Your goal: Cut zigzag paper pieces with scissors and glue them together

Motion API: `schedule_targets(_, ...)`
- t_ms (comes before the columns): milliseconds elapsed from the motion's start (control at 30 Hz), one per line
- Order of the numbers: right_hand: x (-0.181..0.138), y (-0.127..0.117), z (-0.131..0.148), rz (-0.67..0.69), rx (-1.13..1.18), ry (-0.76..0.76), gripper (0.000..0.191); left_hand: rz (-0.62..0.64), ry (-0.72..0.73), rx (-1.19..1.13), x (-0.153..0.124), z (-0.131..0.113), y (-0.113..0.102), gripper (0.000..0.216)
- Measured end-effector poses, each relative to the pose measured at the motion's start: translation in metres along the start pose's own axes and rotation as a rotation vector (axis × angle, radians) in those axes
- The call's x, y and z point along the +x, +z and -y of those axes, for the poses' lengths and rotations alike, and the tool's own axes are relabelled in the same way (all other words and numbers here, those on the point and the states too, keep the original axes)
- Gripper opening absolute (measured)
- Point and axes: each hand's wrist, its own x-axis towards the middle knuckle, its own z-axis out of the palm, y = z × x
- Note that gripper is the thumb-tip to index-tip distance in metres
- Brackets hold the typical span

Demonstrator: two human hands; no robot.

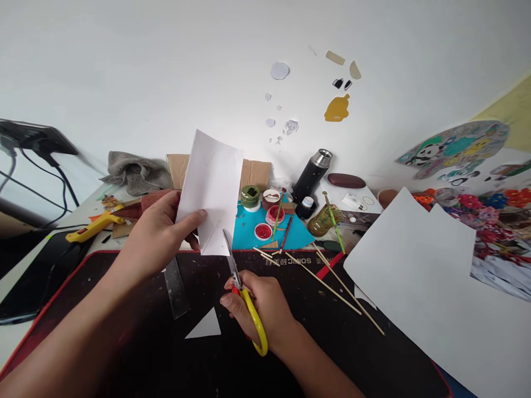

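Note:
My left hand (160, 235) pinches a white sheet of paper (215, 182) by its left side, thumb in front, holding it up off the desk. Faint pencil lines form a triangle near the sheet's lower edge. In my right hand (261, 304) is a pair of scissors (254, 315) with yellow and red handles. Their blades point up at the lower right part of the sheet, beside the drawn triangle; whether they are cutting into it I cannot tell. A white paper triangle (205, 325) lies on the black mat (166, 365) below. Left of it rests a clear ruler (176, 290).
Thin wooden sticks (332, 287) lie across the mat. Behind, paint pots (250, 196) stand on blue paper (249, 235) near a black thermos (313, 174). A large white sheet (423, 276) covers the right side. A yellow glue gun (95, 228) lies at left.

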Motion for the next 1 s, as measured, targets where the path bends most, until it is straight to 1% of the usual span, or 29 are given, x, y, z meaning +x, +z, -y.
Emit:
schedule_targets(200,0.001,-0.003,0.003,0.002,0.007,-0.029,0.054,-0.003,-0.005,0.024,-0.001,-0.002,-0.001,0.038)
schedule_targets(267,0.001,-0.003,0.003,0.004,0.013,-0.014,0.056,-0.007,-0.002,0.033,-0.001,-0.002,-0.001,0.039)
schedule_targets(400,0.000,-0.002,0.002,-0.007,-0.014,0.007,0.045,0.000,-0.002,0.036,0.000,-0.002,-0.002,0.040)
schedule_targets(500,0.001,-0.003,0.004,-0.027,-0.025,-0.019,0.037,0.000,0.004,0.052,0.000,-0.003,-0.001,0.041)
schedule_targets(600,0.002,-0.005,0.008,-0.038,-0.017,-0.048,0.033,-0.007,0.012,0.058,-0.001,-0.004,-0.001,0.041)
schedule_targets(767,0.002,-0.008,0.012,-0.053,-0.058,-0.024,0.028,0.001,0.004,0.032,-0.002,-0.002,-0.001,0.042)
schedule_targets(867,0.002,-0.007,0.011,-0.056,-0.083,-0.029,0.027,-0.002,0.011,0.037,-0.002,-0.001,-0.001,0.041)
schedule_targets(1000,0.001,-0.007,0.011,-0.062,-0.121,-0.021,0.032,-0.004,0.015,0.016,-0.002,-0.002,0.000,0.040)
